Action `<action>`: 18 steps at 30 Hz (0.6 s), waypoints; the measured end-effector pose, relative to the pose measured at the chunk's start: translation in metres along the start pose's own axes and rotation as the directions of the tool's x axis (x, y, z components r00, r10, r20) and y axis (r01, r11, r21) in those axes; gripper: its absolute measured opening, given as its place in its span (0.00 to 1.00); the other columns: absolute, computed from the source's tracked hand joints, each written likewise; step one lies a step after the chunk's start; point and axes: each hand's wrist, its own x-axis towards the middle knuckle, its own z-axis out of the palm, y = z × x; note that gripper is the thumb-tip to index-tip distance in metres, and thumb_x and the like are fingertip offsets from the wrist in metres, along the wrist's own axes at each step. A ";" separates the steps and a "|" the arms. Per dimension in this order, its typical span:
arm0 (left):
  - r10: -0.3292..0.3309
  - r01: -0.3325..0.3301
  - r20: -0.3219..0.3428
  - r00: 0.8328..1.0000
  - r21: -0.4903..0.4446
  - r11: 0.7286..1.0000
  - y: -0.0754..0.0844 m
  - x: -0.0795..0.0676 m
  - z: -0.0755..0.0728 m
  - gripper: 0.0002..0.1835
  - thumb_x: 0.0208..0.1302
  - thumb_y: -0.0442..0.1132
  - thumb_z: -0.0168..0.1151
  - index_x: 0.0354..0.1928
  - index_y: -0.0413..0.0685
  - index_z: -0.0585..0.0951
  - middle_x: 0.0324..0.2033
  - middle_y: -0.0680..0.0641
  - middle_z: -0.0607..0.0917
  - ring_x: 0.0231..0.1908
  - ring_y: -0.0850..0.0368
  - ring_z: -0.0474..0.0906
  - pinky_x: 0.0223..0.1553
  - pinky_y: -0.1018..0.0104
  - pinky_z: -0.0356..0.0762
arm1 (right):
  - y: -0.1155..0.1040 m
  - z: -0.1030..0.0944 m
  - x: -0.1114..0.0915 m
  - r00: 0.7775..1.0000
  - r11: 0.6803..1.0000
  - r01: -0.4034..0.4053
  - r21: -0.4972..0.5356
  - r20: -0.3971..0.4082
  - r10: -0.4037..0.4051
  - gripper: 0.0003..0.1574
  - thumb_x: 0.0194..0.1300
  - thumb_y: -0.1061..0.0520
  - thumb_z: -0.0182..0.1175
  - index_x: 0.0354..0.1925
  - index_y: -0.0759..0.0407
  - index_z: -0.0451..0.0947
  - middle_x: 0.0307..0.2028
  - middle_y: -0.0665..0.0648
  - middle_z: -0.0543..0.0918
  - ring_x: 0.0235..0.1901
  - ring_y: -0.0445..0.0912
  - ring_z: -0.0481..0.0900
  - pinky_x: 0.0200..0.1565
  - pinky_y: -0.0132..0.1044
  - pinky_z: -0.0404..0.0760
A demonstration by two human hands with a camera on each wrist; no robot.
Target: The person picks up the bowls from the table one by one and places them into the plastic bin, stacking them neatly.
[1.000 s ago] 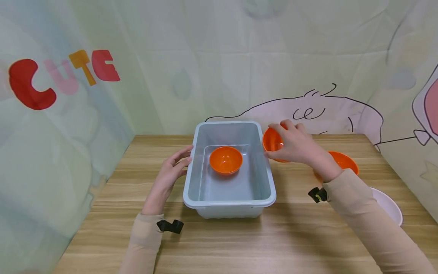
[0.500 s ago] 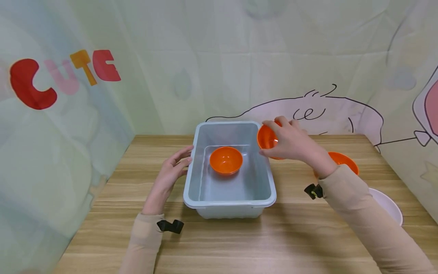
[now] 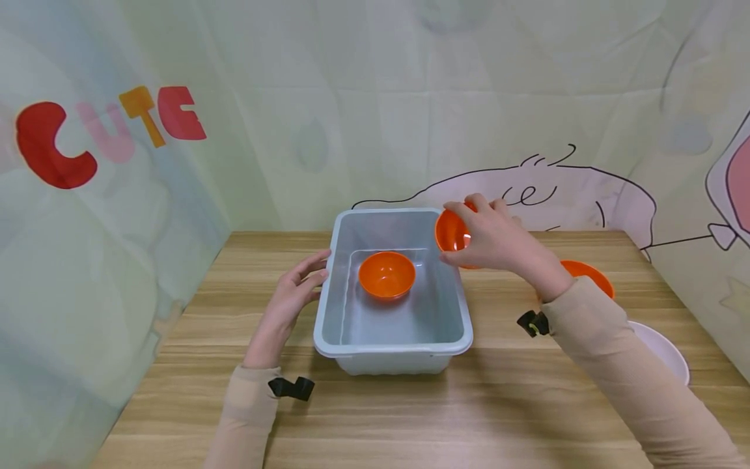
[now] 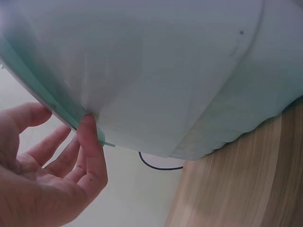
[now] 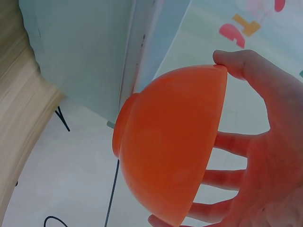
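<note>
In the head view a pale blue-grey plastic bin (image 3: pixel 392 349) stands on the table with an orange bowl (image 3: pixel 387 275) upright on its floor. My left hand (image 3: pixel 293 290) holds the bin's left rim; in the left wrist view the fingers (image 4: pixel 92 151) hook under the lip. My right hand (image 3: pixel 495 238) grips a second orange bowl (image 3: pixel 450 232) by opposite sides of its rim, raised at the bin's right rear rim. This bowl is tilted, its hollow partly covered by the fingers. The right wrist view shows its smooth outer wall (image 5: pixel 165 142), with the thumb on one edge.
Another orange bowl (image 3: pixel 592 277) sits to the right, partly hidden by the right wrist. Nearer, a pale plate (image 3: pixel 662 355) shows from behind the right sleeve. A printed cloth (image 3: pixel 381 117) hangs behind the wooden table (image 3: pixel 246 260).
My right hand has moved left and slightly up with its bowl, from beside the bin's right rim to overlapping that rim. The left hand and the bin have stayed put.
</note>
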 end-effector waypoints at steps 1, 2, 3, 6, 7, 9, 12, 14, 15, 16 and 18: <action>0.000 0.000 0.000 1.000 0.000 1.000 0.000 0.000 0.000 0.26 0.69 0.47 0.56 0.68 0.56 0.68 0.63 0.44 0.72 0.46 0.65 0.79 0.50 0.59 0.79 | -0.001 0.000 0.000 1.000 1.000 0.001 -0.001 0.000 -0.001 0.51 0.53 0.34 0.64 0.70 0.48 0.60 0.66 0.62 0.62 0.60 0.67 0.60 0.48 0.66 0.72; 0.000 0.000 0.001 1.000 0.000 1.000 0.000 0.000 0.000 0.26 0.69 0.47 0.56 0.68 0.56 0.68 0.63 0.44 0.72 0.46 0.65 0.79 0.50 0.59 0.79 | -0.002 0.000 0.001 1.000 1.000 0.003 -0.002 -0.001 -0.003 0.51 0.53 0.34 0.64 0.70 0.48 0.60 0.66 0.62 0.62 0.60 0.67 0.60 0.48 0.66 0.72; 0.001 -0.001 0.002 1.000 -0.001 1.000 0.000 0.000 0.000 0.26 0.69 0.47 0.56 0.68 0.56 0.68 0.63 0.44 0.72 0.46 0.66 0.79 0.50 0.59 0.79 | -0.003 0.000 0.001 1.000 1.000 0.003 -0.002 -0.001 -0.003 0.51 0.53 0.34 0.64 0.70 0.48 0.60 0.66 0.62 0.62 0.60 0.67 0.60 0.48 0.66 0.72; 0.004 -0.004 0.004 1.000 -0.005 1.000 0.000 0.000 -0.001 0.26 0.69 0.47 0.56 0.68 0.55 0.68 0.62 0.44 0.72 0.46 0.66 0.79 0.50 0.60 0.79 | -0.006 0.001 0.003 1.000 1.000 0.003 -0.004 -0.001 -0.003 0.51 0.53 0.34 0.63 0.70 0.47 0.60 0.66 0.61 0.62 0.61 0.67 0.60 0.49 0.66 0.72; 0.005 -0.005 0.005 1.000 -0.005 1.000 0.000 0.000 -0.001 0.26 0.69 0.47 0.56 0.68 0.55 0.68 0.62 0.44 0.72 0.46 0.66 0.78 0.50 0.60 0.79 | -0.007 0.001 0.003 1.000 1.000 0.003 -0.006 -0.001 -0.003 0.51 0.53 0.34 0.63 0.70 0.46 0.59 0.67 0.61 0.61 0.61 0.67 0.60 0.49 0.66 0.72; 0.007 -0.007 0.005 1.000 -0.006 1.000 0.000 0.000 -0.001 0.26 0.69 0.47 0.56 0.68 0.55 0.68 0.62 0.44 0.72 0.46 0.66 0.78 0.49 0.60 0.79 | -0.009 0.002 0.004 1.000 1.000 0.004 -0.006 0.000 -0.004 0.51 0.53 0.33 0.63 0.70 0.46 0.59 0.67 0.61 0.61 0.61 0.67 0.60 0.50 0.67 0.72; 0.002 -0.002 0.003 1.000 -0.012 1.000 0.000 0.000 0.000 0.26 0.69 0.47 0.57 0.68 0.56 0.68 0.62 0.45 0.72 0.46 0.66 0.78 0.50 0.61 0.79 | -0.012 0.003 0.006 1.000 1.000 0.008 -0.001 0.001 -0.008 0.52 0.52 0.33 0.63 0.70 0.45 0.59 0.67 0.61 0.61 0.61 0.67 0.59 0.49 0.66 0.72; -0.002 0.002 0.001 1.000 -0.013 1.000 -0.001 0.000 -0.001 0.26 0.69 0.47 0.57 0.68 0.56 0.69 0.62 0.45 0.72 0.47 0.65 0.77 0.50 0.60 0.78 | -0.014 0.004 0.007 1.000 1.000 0.011 0.001 0.002 -0.011 0.52 0.52 0.33 0.63 0.71 0.45 0.58 0.67 0.60 0.61 0.61 0.67 0.60 0.49 0.66 0.72; -0.005 0.005 0.000 1.000 -0.014 1.000 -0.001 0.000 -0.001 0.26 0.69 0.47 0.57 0.68 0.57 0.69 0.62 0.45 0.73 0.46 0.65 0.77 0.50 0.60 0.78 | -0.015 0.004 0.007 1.000 1.000 0.013 0.002 0.001 -0.013 0.52 0.52 0.33 0.63 0.71 0.45 0.58 0.67 0.60 0.61 0.61 0.67 0.60 0.49 0.66 0.72; -0.008 0.008 0.000 1.000 -0.015 1.000 -0.001 0.000 -0.001 0.26 0.69 0.47 0.57 0.68 0.57 0.69 0.61 0.45 0.73 0.46 0.64 0.77 0.50 0.60 0.78 | -0.016 0.005 0.007 1.000 1.000 0.015 0.002 0.001 -0.015 0.53 0.51 0.33 0.63 0.71 0.44 0.58 0.67 0.60 0.61 0.61 0.67 0.60 0.49 0.66 0.72; -0.010 0.010 0.000 1.000 -0.013 1.000 -0.001 0.001 -0.001 0.26 0.69 0.47 0.57 0.68 0.57 0.69 0.62 0.45 0.73 0.46 0.64 0.78 0.50 0.60 0.78 | -0.018 0.005 0.008 1.000 1.000 0.017 0.002 0.001 -0.017 0.53 0.51 0.33 0.63 0.71 0.44 0.58 0.67 0.60 0.61 0.61 0.67 0.60 0.48 0.65 0.72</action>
